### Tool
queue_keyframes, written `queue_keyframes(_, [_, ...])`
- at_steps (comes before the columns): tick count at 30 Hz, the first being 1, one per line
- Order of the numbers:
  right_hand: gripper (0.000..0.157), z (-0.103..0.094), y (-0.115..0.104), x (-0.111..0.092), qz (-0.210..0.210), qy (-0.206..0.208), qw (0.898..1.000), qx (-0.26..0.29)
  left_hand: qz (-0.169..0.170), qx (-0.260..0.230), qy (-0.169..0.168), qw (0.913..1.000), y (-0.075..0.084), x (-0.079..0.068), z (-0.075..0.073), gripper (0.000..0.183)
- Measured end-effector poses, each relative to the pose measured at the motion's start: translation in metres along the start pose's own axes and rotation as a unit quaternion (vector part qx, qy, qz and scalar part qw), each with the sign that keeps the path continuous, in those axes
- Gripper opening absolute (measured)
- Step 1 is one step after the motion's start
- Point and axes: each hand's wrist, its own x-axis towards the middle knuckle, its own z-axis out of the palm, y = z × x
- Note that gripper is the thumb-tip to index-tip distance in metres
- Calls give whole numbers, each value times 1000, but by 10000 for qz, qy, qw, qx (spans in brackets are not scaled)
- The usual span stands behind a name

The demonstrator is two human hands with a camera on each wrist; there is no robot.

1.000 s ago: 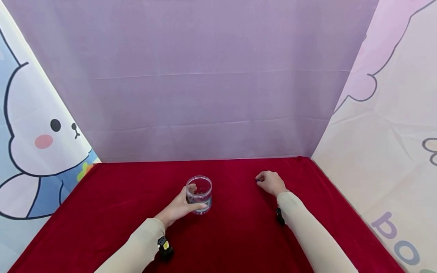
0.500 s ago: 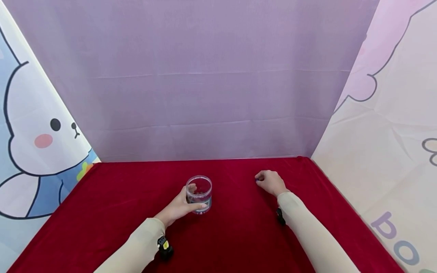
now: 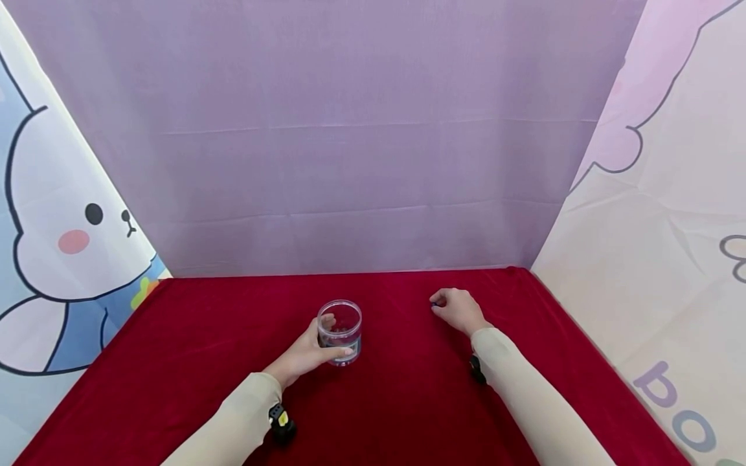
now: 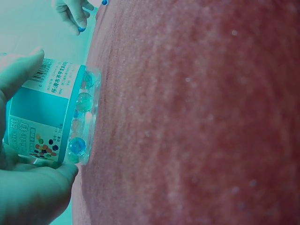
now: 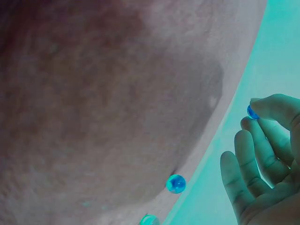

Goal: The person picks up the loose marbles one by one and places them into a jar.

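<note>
My left hand [image 3: 304,355] grips a clear, lidless plastic jar [image 3: 342,331] standing on the red cloth. In the left wrist view, the jar's printed label [image 4: 47,101] faces the camera, and several small translucent balls [image 4: 77,146] lie at its bottom. Off to the right, my right hand [image 3: 462,312] pinches a small blue ball [image 5: 252,112] between thumb and index fingertip; the other fingers are loosely bent. In the right wrist view, a second blue ball [image 5: 176,183] lies on the cloth, with a greenish ball [image 5: 149,220] at the lower frame edge.
The red cloth [image 3: 396,401] covers the whole table. A plain purple curtain [image 3: 361,142] hangs behind it. Printed cartoon panels stand along the left [image 3: 52,246] and right [image 3: 653,272] sides. Each wrist wears a small black device.
My right hand has shifted slightly left and toward the back, carrying the blue ball. My left hand and the jar have stayed in place.
</note>
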Motion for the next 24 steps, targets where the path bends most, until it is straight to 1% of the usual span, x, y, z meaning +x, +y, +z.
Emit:
queue_keyframes(15, [27, 4, -14, -1, -50, -38, 9998, 213, -6, 14, 13, 10000, -1, 0, 0, 97])
queue_keyframes(24, [25, 8, -21, -3, -323, 13, 9992, 237, -12, 54, 35, 10000, 0, -1, 0, 96])
